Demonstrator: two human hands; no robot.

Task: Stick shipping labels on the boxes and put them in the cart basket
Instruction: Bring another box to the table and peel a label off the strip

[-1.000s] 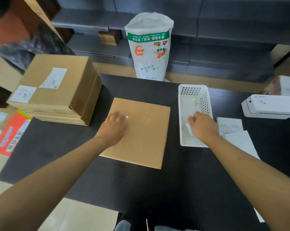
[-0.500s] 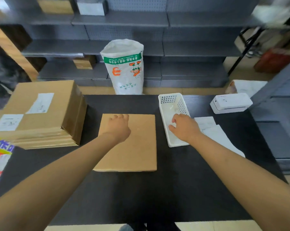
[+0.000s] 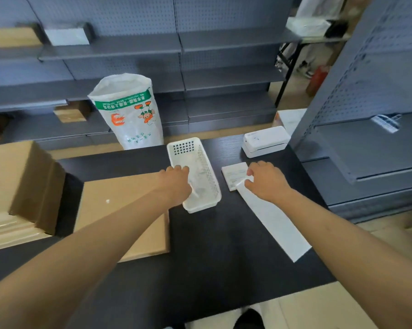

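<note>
The left hand [image 3: 176, 184] rests curled on the near rim of the white basket [image 3: 201, 162] — grip unclear. The right hand [image 3: 266, 180] pinches a label [image 3: 235, 175] off the stack. The flat box [image 3: 119, 210] lies under the left forearm.

Matt brown cardboard box [image 3: 119, 210], smooth. Glossy white perforated plastic basket [image 3: 201, 167]. Dark matt wood-grain table [image 3: 224, 257]. White paper label strip [image 3: 273, 222]. Grey perforated metal shelving [image 3: 224, 43].
</note>
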